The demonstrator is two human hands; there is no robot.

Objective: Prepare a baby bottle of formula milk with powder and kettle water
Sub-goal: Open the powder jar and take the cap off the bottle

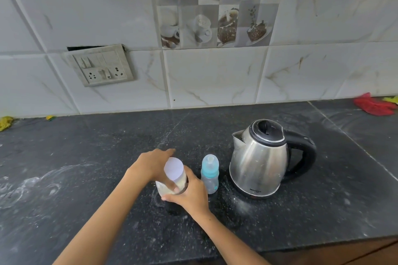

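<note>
A clear jar of pale powder (179, 183) with a white lid (173, 168) stands on the black counter (86, 178). My left hand (150, 163) wraps the jar from the left and behind, thumb across its front. Around the jar's lower right side my right hand (190, 197) grips it. Just right of the jar stands a small clear baby bottle (210, 178) with a blue ring and a capped teat. A steel electric kettle (260, 161) with a black lid and handle sits further right, spout facing left.
A tiled wall with a switch and socket plate (101, 66) rises behind the counter. Red cloth (374, 106) lies at the far right, yellow scraps (5, 122) at the far left. White powder smears mark the counter's left side. The counter's front edge runs along the lower right.
</note>
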